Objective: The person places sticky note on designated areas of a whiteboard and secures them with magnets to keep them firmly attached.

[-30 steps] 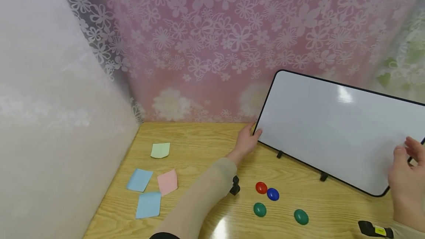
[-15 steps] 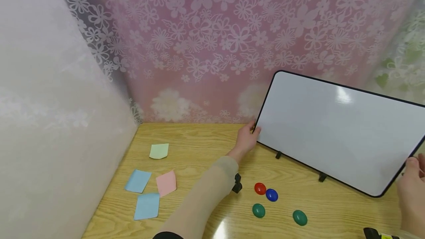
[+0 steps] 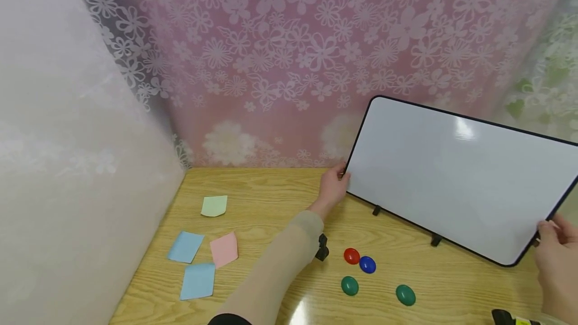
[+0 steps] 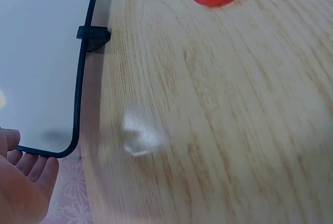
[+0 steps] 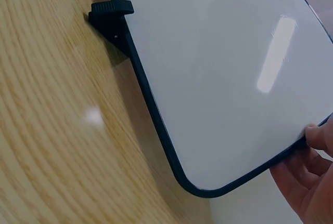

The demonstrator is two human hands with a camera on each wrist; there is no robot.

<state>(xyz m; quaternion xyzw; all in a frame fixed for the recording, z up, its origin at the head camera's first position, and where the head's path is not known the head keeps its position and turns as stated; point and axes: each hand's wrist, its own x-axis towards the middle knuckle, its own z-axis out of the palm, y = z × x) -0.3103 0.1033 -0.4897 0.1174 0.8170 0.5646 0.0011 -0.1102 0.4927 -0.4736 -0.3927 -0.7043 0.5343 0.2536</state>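
Note:
A whiteboard (image 3: 456,174) with a thin black frame leans back at the right of the table, propped on two small black stand feet (image 3: 435,239). My left hand (image 3: 332,187) grips its left edge near the lower corner, thumb on the white face and fingers behind, as the left wrist view also shows. On the opposite side my right hand (image 3: 557,260) pinches the right edge above the lower corner. In the right wrist view the thumb (image 5: 318,136) lies at the front of the frame and the fingers curl behind it.
In front of the board lie a red magnet (image 3: 351,256), a blue magnet (image 3: 368,265) and two green magnets (image 3: 405,295). Sticky notes lie at the left: green (image 3: 214,205), pink (image 3: 224,250) and two blue (image 3: 197,281). A flowered curtain (image 3: 271,64) hangs behind the table.
My right hand, apart from the frame and in front of the board a second ago, has moved to the right edge and taken hold of it. My left hand keeps its grip.

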